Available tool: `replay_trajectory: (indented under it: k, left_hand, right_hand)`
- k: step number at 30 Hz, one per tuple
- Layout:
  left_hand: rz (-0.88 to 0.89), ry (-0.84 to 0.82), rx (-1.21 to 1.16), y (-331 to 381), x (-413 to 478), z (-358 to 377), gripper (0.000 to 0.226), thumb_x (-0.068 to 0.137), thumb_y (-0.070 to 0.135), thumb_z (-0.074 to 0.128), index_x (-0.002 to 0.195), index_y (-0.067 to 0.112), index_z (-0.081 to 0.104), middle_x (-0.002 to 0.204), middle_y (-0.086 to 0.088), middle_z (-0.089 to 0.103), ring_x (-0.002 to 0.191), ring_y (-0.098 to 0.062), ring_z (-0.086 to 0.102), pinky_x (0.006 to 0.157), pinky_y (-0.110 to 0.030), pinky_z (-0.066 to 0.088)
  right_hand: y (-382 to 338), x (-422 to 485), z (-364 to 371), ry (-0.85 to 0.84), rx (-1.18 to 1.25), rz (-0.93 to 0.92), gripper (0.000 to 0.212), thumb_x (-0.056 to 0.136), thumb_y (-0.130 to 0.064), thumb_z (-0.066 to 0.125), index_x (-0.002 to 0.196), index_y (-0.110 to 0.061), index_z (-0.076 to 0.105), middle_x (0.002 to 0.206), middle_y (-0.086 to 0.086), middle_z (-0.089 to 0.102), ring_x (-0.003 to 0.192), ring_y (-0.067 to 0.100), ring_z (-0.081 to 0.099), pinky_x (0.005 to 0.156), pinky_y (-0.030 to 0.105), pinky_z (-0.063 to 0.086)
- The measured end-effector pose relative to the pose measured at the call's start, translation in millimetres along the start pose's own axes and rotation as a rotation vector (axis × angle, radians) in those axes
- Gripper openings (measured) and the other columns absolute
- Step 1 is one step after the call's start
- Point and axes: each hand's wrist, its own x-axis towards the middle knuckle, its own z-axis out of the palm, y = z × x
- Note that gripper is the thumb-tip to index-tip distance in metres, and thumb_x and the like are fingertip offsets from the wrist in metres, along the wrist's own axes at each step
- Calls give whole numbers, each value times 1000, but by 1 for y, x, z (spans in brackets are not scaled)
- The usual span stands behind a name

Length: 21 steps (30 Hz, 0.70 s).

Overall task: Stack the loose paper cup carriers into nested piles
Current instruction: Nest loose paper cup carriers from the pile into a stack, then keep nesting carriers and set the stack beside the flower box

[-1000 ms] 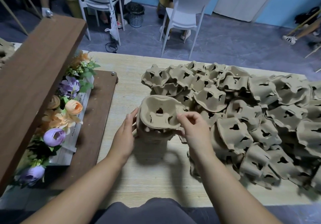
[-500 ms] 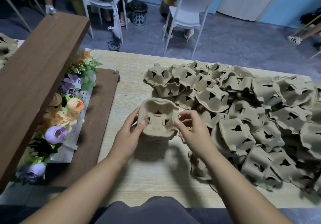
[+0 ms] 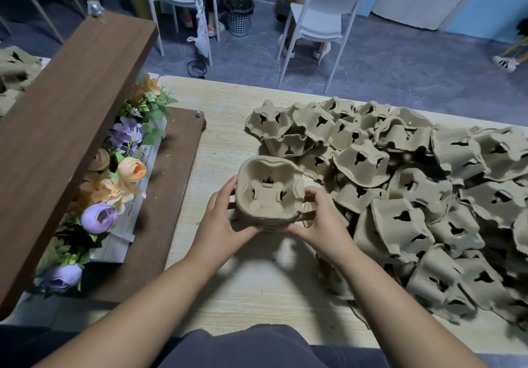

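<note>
A nested pile of brown paper cup carriers (image 3: 270, 193) stands on the light wooden table (image 3: 257, 290) in front of me, cup wells facing up. My left hand (image 3: 223, 219) grips its left side, thumb along the near edge. My right hand (image 3: 320, 219) grips the right side, fingers curled round the rim. A large heap of loose carriers (image 3: 400, 196) lies to the right, most of them upside down and overlapping.
A dark wooden shelf unit (image 3: 65, 127) with artificial flowers (image 3: 114, 184) stands at the left on a brown board. Beyond the table's far edge are white chairs (image 3: 320, 16), a mesh bin (image 3: 238, 14) and seated people's legs. More carriers (image 3: 14, 70) lie at far left.
The top carrier has been pressed down level into the pile. Both hands have moved in from pinching its rim to clasp the pile's two sides.
</note>
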Motion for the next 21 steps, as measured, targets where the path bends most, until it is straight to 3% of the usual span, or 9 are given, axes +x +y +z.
replay_trajectory:
  k: [2, 5, 7, 9, 11, 14, 16, 19, 21]
  left_hand:
    - [10, 30, -8, 2, 3, 1, 94, 68, 15, 85, 143, 31, 32, 131, 11, 37, 112, 6, 41, 102, -22, 39]
    - [-2, 45, -26, -2, 11, -4, 91, 69, 11, 84, 144, 26, 33, 133, 7, 37, 115, 2, 40, 104, -23, 38]
    - [0, 69, -60, -3, 19, -11, 90, 69, 10, 84, 143, 27, 35, 136, 5, 38, 118, -2, 46, 104, -31, 43]
    - [14, 107, -85, 0, 29, -24, 88, 70, 0, 81, 140, 27, 35, 135, 3, 37, 111, 9, 50, 96, -18, 46]
    - [16, 146, -83, 2, 46, -40, 87, 71, -4, 78, 141, 25, 34, 135, 0, 39, 104, 21, 49, 87, -6, 44]
    - [-2, 171, -47, 2, 68, -60, 92, 65, 19, 79, 142, 35, 31, 138, 1, 41, 124, -7, 49, 105, -35, 44]
    - [-16, 196, -52, -2, 78, -64, 93, 61, 28, 75, 143, 33, 30, 142, 0, 42, 131, -17, 43, 109, -44, 39]
    - [-43, 231, 12, -7, 86, -65, 93, 72, 7, 74, 149, 21, 24, 146, -4, 40, 134, -17, 37, 112, -31, 31]
    - [-48, 232, 18, -10, 89, -65, 89, 75, -1, 72, 148, 16, 23, 138, 0, 41, 127, -12, 39, 102, -16, 30]
  right_hand:
    - [-3, 2, -1, 2, -38, -16, 73, 64, -26, 85, 125, -18, 44, 111, -16, 49, 90, -9, 56, 82, 25, 52]
    - [-10, 10, 3, -2, -63, -58, 63, 68, -23, 82, 119, -18, 46, 105, -22, 49, 88, -8, 55, 80, 13, 46]
    - [-15, 19, 9, 6, -65, -104, 62, 71, -24, 82, 121, -16, 47, 112, -13, 54, 100, 1, 56, 87, 24, 48]
    - [-24, 36, 17, 7, -91, -146, 63, 74, -24, 80, 126, -15, 46, 121, -4, 55, 108, 11, 56, 90, 29, 47]
    - [-35, 58, 25, -5, -108, -168, 64, 76, -23, 77, 130, -14, 44, 126, -2, 53, 106, 12, 57, 89, 24, 46]
    - [-49, 93, 39, -12, -113, -207, 66, 76, -21, 76, 132, -11, 42, 128, 5, 54, 111, 19, 57, 93, 30, 48]
    - [-52, 110, 47, -28, -111, -197, 67, 77, -20, 75, 134, -11, 40, 128, 7, 55, 112, 22, 57, 93, 36, 48]
    - [-52, 121, 55, -47, -135, -181, 67, 79, -21, 74, 135, -12, 39, 127, 6, 57, 106, 25, 61, 93, 41, 48]
    - [-49, 121, 57, -43, -155, -178, 64, 80, -22, 73, 133, -12, 39, 126, 5, 58, 100, 24, 64, 92, 41, 48]
